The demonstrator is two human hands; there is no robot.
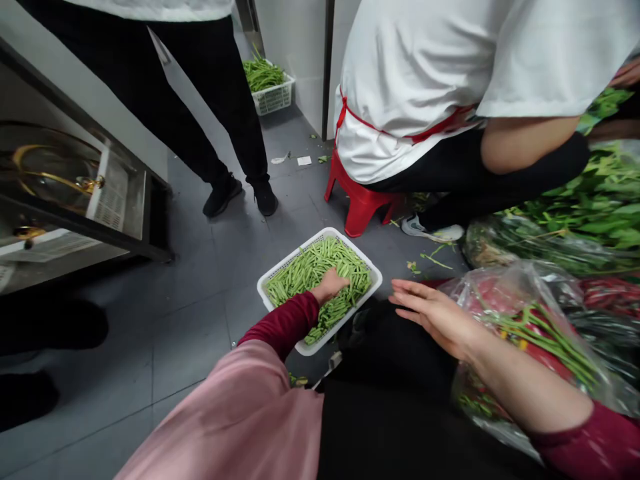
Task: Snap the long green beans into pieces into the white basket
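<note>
My left hand (330, 285), in a dark red sleeve, rests on the cut green beans (305, 273) that fill a white plastic basket (374, 287) on the floor. What shows of its fingers is stretched out over the beans; the rest is hard to make out. My right hand (430, 313) is raised above my dark-clad lap, to the right of the basket. Its fingers are extended and slightly apart, with nothing in them. Beneath the right forearm lies a clear plastic bag (525, 293) with long green beans (550, 340) in it.
A person in white (415, 80) sits on a red stool (363, 197) ahead. Another person's black-trousered legs (220, 100) stand ahead to the left. Leafy greens (595, 207) are heaped at right. A second bean basket (274, 97) stands by the wall; a metal shelf (145, 213) is left.
</note>
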